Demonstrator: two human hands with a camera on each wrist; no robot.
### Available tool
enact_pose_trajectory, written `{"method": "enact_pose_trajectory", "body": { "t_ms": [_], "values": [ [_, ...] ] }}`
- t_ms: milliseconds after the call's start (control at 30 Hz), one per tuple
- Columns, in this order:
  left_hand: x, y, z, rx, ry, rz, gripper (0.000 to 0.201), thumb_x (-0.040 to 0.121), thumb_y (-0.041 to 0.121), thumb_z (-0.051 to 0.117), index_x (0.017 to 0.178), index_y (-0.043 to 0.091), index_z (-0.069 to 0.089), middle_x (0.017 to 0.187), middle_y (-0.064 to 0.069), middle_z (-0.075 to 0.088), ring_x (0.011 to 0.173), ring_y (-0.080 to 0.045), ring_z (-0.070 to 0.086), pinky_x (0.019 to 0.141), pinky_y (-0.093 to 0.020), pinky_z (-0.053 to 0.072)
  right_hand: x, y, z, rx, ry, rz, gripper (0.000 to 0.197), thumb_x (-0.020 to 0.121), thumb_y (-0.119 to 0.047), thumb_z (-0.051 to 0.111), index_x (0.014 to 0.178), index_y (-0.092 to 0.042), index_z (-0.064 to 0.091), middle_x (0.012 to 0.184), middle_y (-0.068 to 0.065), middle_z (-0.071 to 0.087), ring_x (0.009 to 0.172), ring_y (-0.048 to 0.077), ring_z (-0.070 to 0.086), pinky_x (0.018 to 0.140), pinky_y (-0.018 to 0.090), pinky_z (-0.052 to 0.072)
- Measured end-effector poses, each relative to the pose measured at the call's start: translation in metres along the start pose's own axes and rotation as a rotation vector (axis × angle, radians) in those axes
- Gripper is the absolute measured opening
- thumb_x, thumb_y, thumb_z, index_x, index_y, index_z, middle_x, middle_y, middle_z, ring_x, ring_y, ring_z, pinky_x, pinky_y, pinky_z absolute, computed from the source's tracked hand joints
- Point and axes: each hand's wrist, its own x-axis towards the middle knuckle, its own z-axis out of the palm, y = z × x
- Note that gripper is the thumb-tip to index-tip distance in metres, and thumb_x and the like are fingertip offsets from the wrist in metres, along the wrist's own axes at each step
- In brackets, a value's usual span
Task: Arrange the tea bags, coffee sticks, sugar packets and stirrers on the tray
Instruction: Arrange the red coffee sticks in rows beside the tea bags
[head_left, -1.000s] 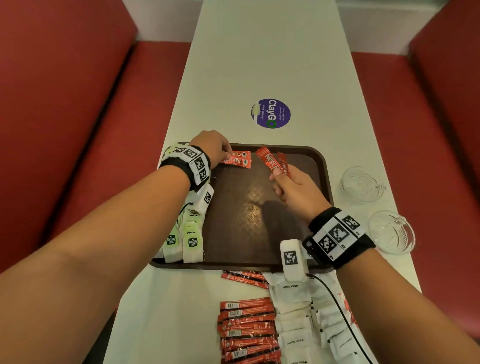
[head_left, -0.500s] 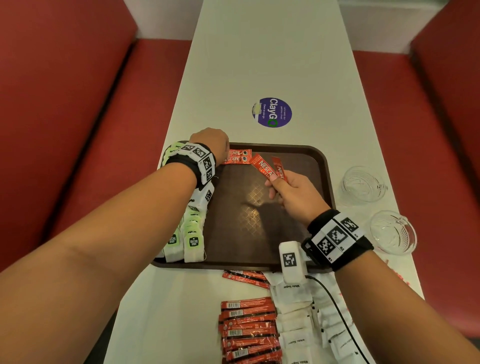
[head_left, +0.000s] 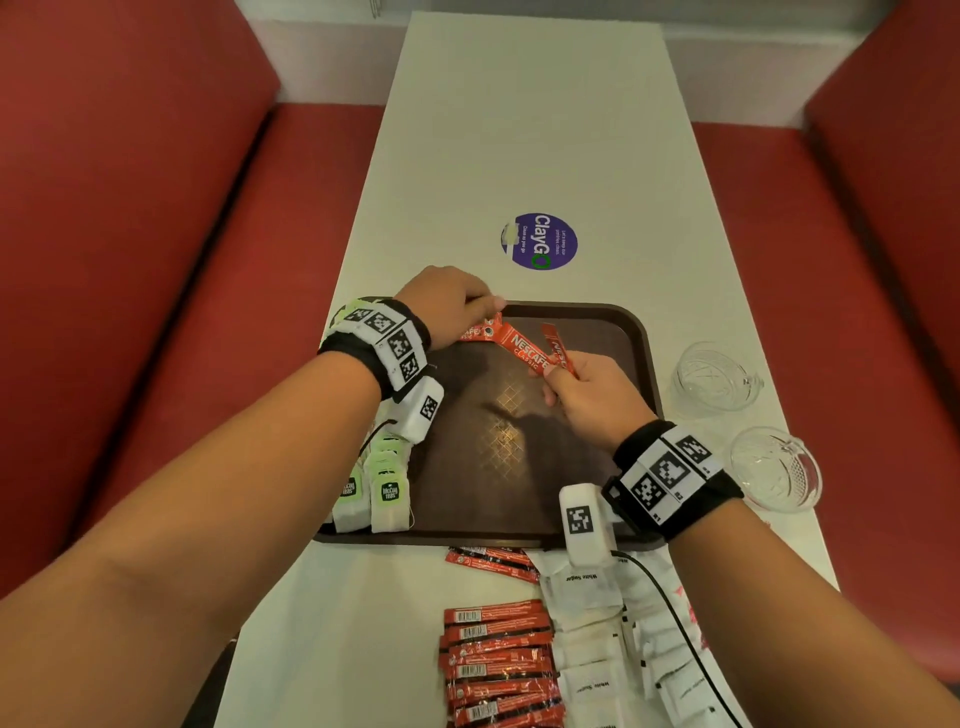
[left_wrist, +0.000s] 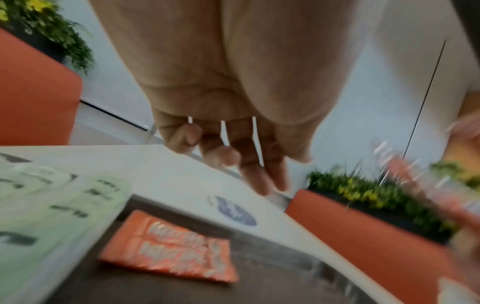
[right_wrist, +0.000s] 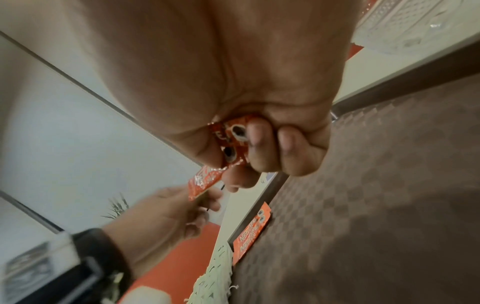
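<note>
Right hand (head_left: 592, 397) closed around the near ends of two red coffee sticks (head_left: 540, 349), held above the brown tray (head_left: 641, 353); seen from the right wrist, thumb and curled fingers (right_wrist: 262, 142) pinching the printed ends. Longer stick slanting from the right hand up and away to the left, far end reaching the left hand's fingertips near the tray's far left corner; second stick pointing more steeply away, tilted slightly left. Left hand (head_left: 449, 306) over the far left corner of the tray, fingers loosely curled and hanging in the left wrist view; touching or gripping the stick's far end, cannot tell which. Beneath it, a pair of coffee sticks lying flat (left_wrist: 171, 247) on the tray floor side by side along the far rim, long axes running left to right. Row of green-tagged tea bags (head_left: 382, 488) overlapping along the tray's left edge, running near to far. On the white table (head_left: 519, 130) just in front of the tray, more red sticks in a stack (head_left: 498, 665) with long axes left to right, white sugar packets (head_left: 592, 644) beside them on the right. Two glass cups (head_left: 714, 376) right of the tray; purple round sticker (head_left: 540, 241) beyond it.
</note>
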Motion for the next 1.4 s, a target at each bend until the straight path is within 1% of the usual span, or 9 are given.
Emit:
{"method": "enact_pose_trajectory", "body": {
  "t_ms": [100,200,400,500,633,800,900,1067,1400],
  "values": [
    [-0.024,0.017,-0.009,-0.168,-0.028,0.123,0.024,0.093,0.047,0.061,0.094,0.029,0.076,0.086,0.011,0.071,0.078,-0.006,0.06,0.07,-0.024,0.043,-0.001,-0.003,-0.002,-0.083,0.02,-0.054,0.031,0.102,-0.02,0.047,0.077,-0.009,0.063,0.064,-0.002,0.057,0.056,0.011,0.049,0.061,0.027,0.038],
    [-0.034,0.02,-0.004,-0.081,-0.096,0.228,0.01,0.088,0.033,0.072,0.097,0.03,0.076,0.088,0.016,0.07,0.079,-0.002,0.057,0.074,-0.023,0.04,0.001,-0.005,0.0,-0.12,0.027,-0.081,0.029,0.1,-0.02,0.052,0.076,-0.012,0.066,0.061,-0.006,0.055,0.052,0.007,0.048,0.057,0.023,0.035],
    [-0.037,0.013,-0.009,0.01,-0.13,0.166,0.009,0.088,0.029,0.073,0.095,0.027,0.077,0.086,0.017,0.067,0.076,0.009,0.052,0.08,-0.026,0.039,0.003,-0.008,0.004,-0.158,0.0,-0.131,0.025,0.1,-0.028,0.056,0.079,-0.021,0.065,0.062,-0.006,0.054,0.053,0.004,0.048,0.057,0.022,0.034],
    [-0.032,0.008,-0.02,0.031,-0.105,0.11,0.009,0.088,0.031,0.073,0.094,0.026,0.076,0.091,0.012,0.071,0.086,-0.006,0.06,0.082,-0.029,0.046,0.005,-0.006,0.0,-0.117,0.083,-0.1,0.017,0.097,-0.034,0.062,0.09,-0.019,0.065,0.071,-0.006,0.059,0.063,0.01,0.052,0.06,0.024,0.037],
    [-0.014,-0.014,-0.027,0.028,0.127,-0.082,0.01,0.09,0.035,0.069,0.096,0.029,0.075,0.097,0.008,0.071,0.092,-0.014,0.062,0.085,-0.032,0.049,0.002,-0.006,-0.008,-0.012,0.131,-0.038,0.019,0.098,-0.034,0.059,0.104,-0.016,0.06,0.088,-0.001,0.063,0.077,0.011,0.058,0.068,0.023,0.042],
    [0.007,-0.028,0.0,0.168,-0.102,-0.171,0.012,0.087,0.033,0.074,0.097,0.027,0.076,0.1,0.006,0.072,0.095,-0.016,0.065,0.087,-0.033,0.054,-0.002,-0.008,-0.009,0.073,0.093,0.026,0.013,0.101,-0.025,0.053,0.104,-0.013,0.047,0.072,-0.004,0.051,0.049,0.001,0.048,0.059,0.024,0.037],
    [0.014,-0.032,0.017,0.245,-0.177,-0.177,0.009,0.085,0.036,0.076,0.091,0.029,0.075,0.098,0.006,0.071,0.094,-0.016,0.064,0.085,-0.032,0.053,-0.004,-0.008,-0.01,0.065,0.083,0.028,0.011,0.102,-0.023,0.051,0.102,-0.013,0.046,0.072,-0.003,0.048,0.055,0.008,0.045,0.058,0.024,0.037],
    [0.02,-0.033,0.025,0.268,-0.124,-0.194,0.01,0.083,0.037,0.076,0.088,0.029,0.074,0.092,0.01,0.07,0.089,-0.014,0.064,0.086,-0.036,0.055,-0.005,-0.008,-0.012,0.039,0.049,0.02,0.017,0.102,-0.024,0.049,0.108,-0.008,0.05,0.081,0.001,0.052,0.066,0.012,0.048,0.064,0.028,0.04],
    [0.022,-0.023,0.025,0.275,-0.221,-0.194,0.015,0.079,0.033,0.081,0.081,0.032,0.066,0.092,0.007,0.071,0.087,-0.015,0.065,0.086,-0.036,0.055,-0.003,-0.005,-0.004,0.176,-0.036,0.035,0.009,0.095,-0.022,0.04,0.086,-0.021,0.042,0.079,0.003,0.047,0.063,0.015,0.04,0.063,0.036,0.036]
  ]
}}
